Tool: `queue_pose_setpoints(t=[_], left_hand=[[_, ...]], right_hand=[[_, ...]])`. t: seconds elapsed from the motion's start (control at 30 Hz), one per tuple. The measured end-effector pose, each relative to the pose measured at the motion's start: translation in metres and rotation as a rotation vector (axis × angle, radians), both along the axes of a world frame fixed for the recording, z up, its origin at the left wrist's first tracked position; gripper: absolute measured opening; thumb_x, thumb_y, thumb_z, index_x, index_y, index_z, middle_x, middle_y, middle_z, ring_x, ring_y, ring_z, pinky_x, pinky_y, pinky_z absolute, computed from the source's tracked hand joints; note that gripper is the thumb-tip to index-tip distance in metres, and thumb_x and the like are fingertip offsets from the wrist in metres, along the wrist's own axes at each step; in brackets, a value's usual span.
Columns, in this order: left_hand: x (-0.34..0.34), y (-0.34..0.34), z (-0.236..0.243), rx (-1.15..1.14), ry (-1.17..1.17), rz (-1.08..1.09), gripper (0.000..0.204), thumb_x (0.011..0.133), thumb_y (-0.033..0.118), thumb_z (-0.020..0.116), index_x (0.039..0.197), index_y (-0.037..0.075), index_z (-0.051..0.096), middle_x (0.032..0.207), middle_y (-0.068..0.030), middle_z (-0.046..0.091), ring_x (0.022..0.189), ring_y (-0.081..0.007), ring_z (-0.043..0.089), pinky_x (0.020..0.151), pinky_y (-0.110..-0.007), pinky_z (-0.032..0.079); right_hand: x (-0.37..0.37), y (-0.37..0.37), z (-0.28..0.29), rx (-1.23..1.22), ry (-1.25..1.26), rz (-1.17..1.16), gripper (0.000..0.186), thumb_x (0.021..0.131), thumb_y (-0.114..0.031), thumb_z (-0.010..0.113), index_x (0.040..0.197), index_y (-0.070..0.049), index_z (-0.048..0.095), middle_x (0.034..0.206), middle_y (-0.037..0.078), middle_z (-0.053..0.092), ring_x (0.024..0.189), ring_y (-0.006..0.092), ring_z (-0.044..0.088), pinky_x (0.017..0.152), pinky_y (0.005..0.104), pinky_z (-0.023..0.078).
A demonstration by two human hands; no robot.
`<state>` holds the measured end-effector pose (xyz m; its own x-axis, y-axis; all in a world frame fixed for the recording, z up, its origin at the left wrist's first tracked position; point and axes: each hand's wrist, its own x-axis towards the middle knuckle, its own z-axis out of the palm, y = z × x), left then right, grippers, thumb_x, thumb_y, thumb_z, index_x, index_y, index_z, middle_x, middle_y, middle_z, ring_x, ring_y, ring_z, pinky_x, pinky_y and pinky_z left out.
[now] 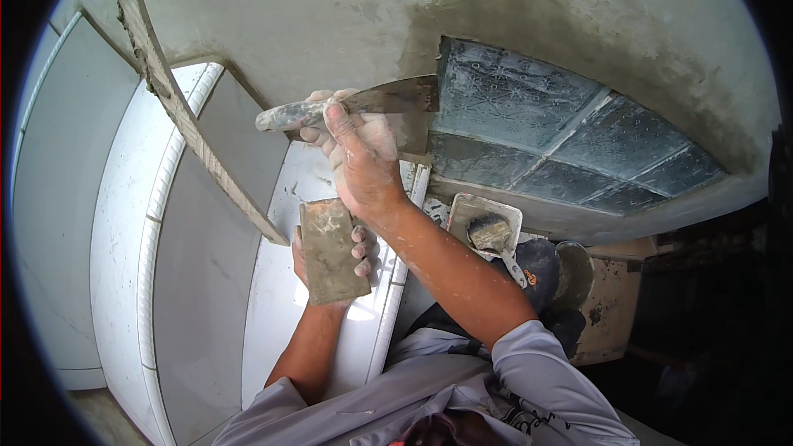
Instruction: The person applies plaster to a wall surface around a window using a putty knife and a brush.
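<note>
My right hand (368,149), dusted with white, is closed on the handle of a putty knife (392,97). Its flat, widening blade points right, with its end at the left edge of a patterned glass-block panel (537,128) in the wall; whether they touch I cannot tell. Below it, my left hand (362,252) grips a small rectangular board (334,252) by its sides. Grey-brown mortar coats the board's face. The underside of the board and part of the left fingers are hidden.
White-edged tiled steps (186,99) rise on the left, crossed by a slanting wooden strip (178,111). Damp plaster (487,12) surrounds the glass panel. Right of my arms are a white tray (458,202) holding a brush (490,233), a bucket (588,268) and cardboard (613,306).
</note>
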<state>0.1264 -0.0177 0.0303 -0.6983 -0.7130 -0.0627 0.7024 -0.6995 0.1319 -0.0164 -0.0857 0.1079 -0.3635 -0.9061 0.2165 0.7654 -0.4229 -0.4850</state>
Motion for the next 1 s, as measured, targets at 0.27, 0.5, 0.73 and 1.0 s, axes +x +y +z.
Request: queue_pose_setpoints(t=[0.27, 0.5, 0.73, 1.0], left_hand=[[-0.004, 0.000, -0.003, 0.049, -0.011, -0.062, 0.076, 0.092, 0.065, 0.041, 0.139, 0.006, 0.046, 0.105, -0.0245, 0.056, 0.080, -0.0321, 0.057, 0.058, -0.044, 0.051], [0.007, 0.000, -0.015, -0.075, -0.056, -0.412, 0.085, 0.092, 0.066, 0.043, 0.142, -0.002, 0.042, 0.107, -0.0253, 0.060, 0.082, -0.0344, 0.064, 0.063, -0.045, 0.054], [-0.004, -0.002, -0.015, 0.077, -0.076, -0.422, 0.092, 0.089, 0.068, 0.046, 0.141, -0.008, 0.040, 0.102, -0.0232, 0.060, 0.079, -0.0337, 0.063, 0.060, -0.044, 0.054], [-0.004, -0.001, -0.017, 0.016, -0.003, -0.436, 0.090, 0.092, 0.067, 0.043, 0.145, -0.006, 0.037, 0.107, -0.0237, 0.062, 0.086, -0.0332, 0.064, 0.066, -0.045, 0.054]], right_hand=[[0.004, -0.004, 0.001, 0.119, 0.012, 0.148, 0.019, 0.100, -0.017, 0.061, 0.111, -0.002, 0.060, 0.113, 0.011, 0.064, 0.096, 0.0190, 0.064, 0.085, 0.0350, 0.053], [-0.035, 0.108, 0.010, 0.007, 1.029, -0.479, 0.029, 0.093, -0.010, 0.070, 0.115, 0.005, 0.059, 0.101, 0.010, 0.068, 0.086, 0.0132, 0.062, 0.080, 0.0275, 0.051], [-0.058, 0.169, 0.018, 0.677, 1.065, -0.444, 0.042, 0.100, -0.023, 0.056, 0.131, 0.006, 0.051, 0.088, 0.012, 0.068, 0.082, 0.0169, 0.067, 0.071, 0.0317, 0.051], [-0.084, 0.146, 0.057, 0.659, 1.044, -0.285, 0.057, 0.101, -0.024, 0.054, 0.147, 0.006, 0.040, 0.119, 0.015, 0.064, 0.100, 0.0158, 0.060, 0.088, 0.0289, 0.048]])
